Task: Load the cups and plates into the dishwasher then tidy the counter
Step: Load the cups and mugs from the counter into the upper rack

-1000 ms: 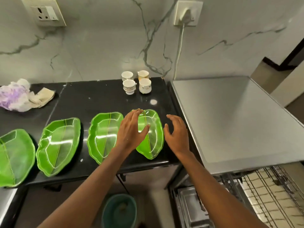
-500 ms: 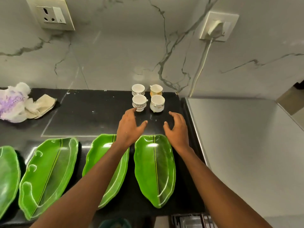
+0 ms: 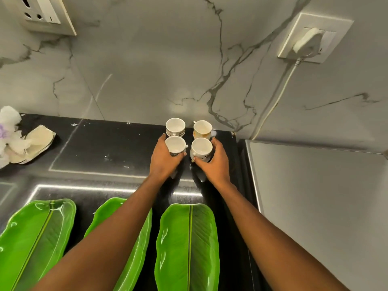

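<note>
Hands: the left hand (image 3: 165,160) has fingers and thumb curled round the left front cup (image 3: 176,144). The right hand (image 3: 214,162) is wrapped the same way round the right front cup (image 3: 201,148).
Front cups: both are upright, just off the far left corner of the grey metal top (image 3: 325,206). I cannot tell whether they have left the tabletop (image 3: 105,148).
Rear cups: the patterned rear cup (image 3: 175,127) and the stained rear cup (image 3: 202,128) stand right behind the gripped pair. The stained one is closer to the metal top.
Plates: the right leaf plate (image 3: 189,244) lies beside the metal top's left edge. The middle leaf plate (image 3: 144,244) and left leaf plate (image 3: 37,238) lie farther from it.
Cloth: a crumpled cloth (image 3: 33,141) lies well away from the metal top.
Risk, rear cups: fingertips sit between the rows, so a careless lift could tip a rear cup.
Risk, front cups: their handles turn into the gap between them and may clink.
Risk, grip: a one-handed hold on a glazed wall could slip.
Risk, plates: low forearms might drag a plate toward the tabletop's front edge.
</note>
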A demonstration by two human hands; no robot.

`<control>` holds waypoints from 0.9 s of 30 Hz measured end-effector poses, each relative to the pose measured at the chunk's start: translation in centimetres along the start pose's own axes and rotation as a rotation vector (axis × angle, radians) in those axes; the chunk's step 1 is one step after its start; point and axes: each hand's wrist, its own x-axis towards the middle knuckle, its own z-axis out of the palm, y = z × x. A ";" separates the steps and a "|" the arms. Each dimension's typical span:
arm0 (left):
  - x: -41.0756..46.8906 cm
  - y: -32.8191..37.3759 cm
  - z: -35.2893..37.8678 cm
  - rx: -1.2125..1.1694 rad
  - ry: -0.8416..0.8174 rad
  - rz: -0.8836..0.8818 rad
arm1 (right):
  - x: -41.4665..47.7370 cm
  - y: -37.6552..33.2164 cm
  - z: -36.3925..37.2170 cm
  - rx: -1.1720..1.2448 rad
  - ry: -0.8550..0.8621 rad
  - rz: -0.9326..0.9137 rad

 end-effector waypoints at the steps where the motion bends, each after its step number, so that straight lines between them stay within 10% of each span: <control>1: 0.2 -0.1 0.1 0.012 0.003 0.009 | 0.2 -0.1 0.1 0.014 -0.012 -0.009; 27: -17.0 -1.3 -6.1 -0.173 0.076 0.220 | -17.6 -3.8 -5.6 0.057 0.219 -0.028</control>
